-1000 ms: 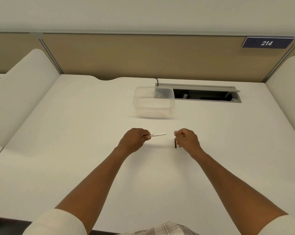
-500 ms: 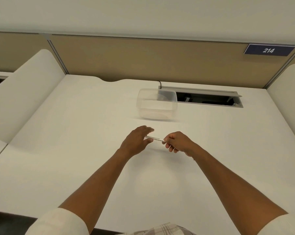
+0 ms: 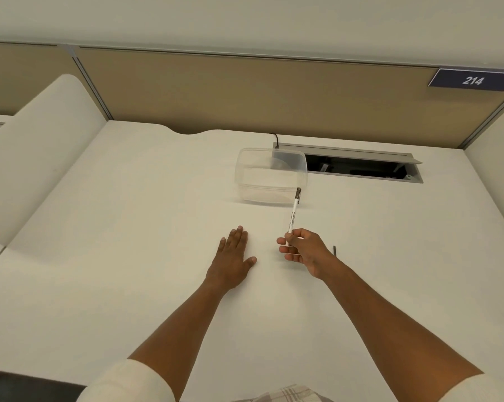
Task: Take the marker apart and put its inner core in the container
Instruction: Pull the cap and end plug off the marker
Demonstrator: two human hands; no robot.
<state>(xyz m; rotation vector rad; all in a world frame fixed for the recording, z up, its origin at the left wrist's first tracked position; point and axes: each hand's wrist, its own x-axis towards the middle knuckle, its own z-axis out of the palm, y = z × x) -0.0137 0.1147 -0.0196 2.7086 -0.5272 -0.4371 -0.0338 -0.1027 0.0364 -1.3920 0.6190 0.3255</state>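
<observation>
My right hand (image 3: 304,250) pinches the lower end of a slim white marker (image 3: 292,218), which points up and away with its dark tip near the container's front right corner. The clear plastic container (image 3: 271,177) stands on the white desk behind both hands. A small dark piece, the marker's cap (image 3: 334,250), lies on the desk just right of my right hand. My left hand (image 3: 234,255) rests flat on the desk, palm down, fingers spread, holding nothing.
An open cable hatch (image 3: 361,167) with a grey flap is set into the desk (image 3: 129,242) behind and right of the container. Tan partition panels (image 3: 245,91) close off the back; white curved dividers (image 3: 36,158) flank both sides.
The marker has passed from my left hand to my right, which now holds it pointing away. My left hand has let go and flattened on the desk. The dark cap now lies on the desk.
</observation>
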